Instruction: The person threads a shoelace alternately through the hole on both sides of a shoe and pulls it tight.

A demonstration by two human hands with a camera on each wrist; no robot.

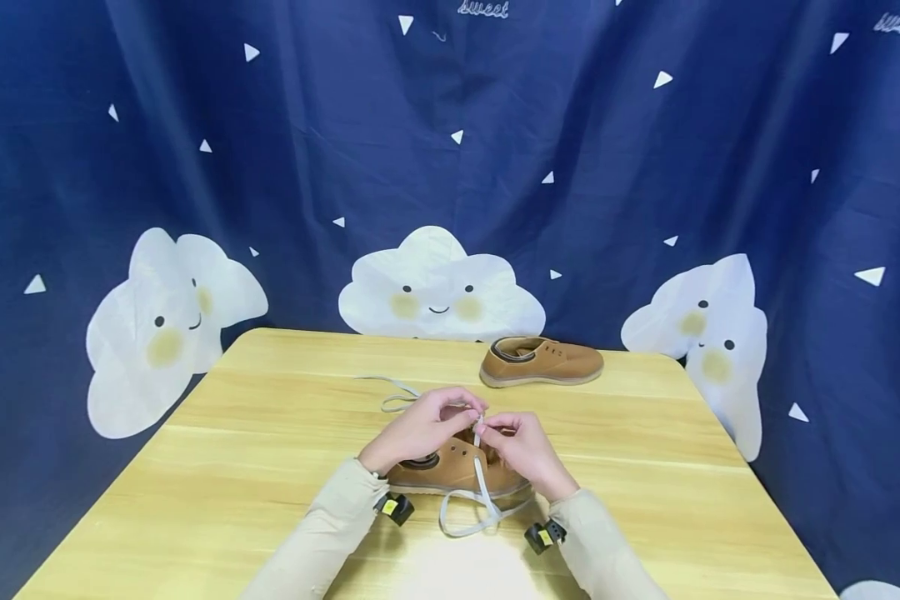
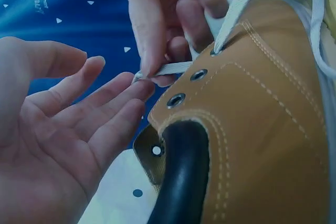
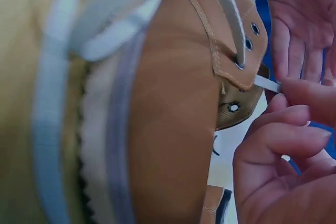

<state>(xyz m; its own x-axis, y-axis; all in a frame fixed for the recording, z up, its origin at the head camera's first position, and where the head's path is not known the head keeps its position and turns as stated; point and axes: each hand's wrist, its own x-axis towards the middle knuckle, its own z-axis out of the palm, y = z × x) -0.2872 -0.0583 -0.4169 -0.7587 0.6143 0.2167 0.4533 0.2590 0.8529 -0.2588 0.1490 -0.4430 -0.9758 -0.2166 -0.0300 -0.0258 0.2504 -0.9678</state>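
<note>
Lace (image 2: 176,68) pinched between right fingers (image 2: 147,30); laced shoe (image 2: 268,124) below

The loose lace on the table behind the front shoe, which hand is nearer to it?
Left. The left hand is just beside that lace in the head view; the right hand is farther right, at the front shoe.

White glare on near tabletop (image 1: 471,573)

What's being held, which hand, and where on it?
White shoelace, pinched in the right hand's fingertips at the short stretch emerging behind the eyelet flap. The left hand is beside it, no visible grip.
</note>
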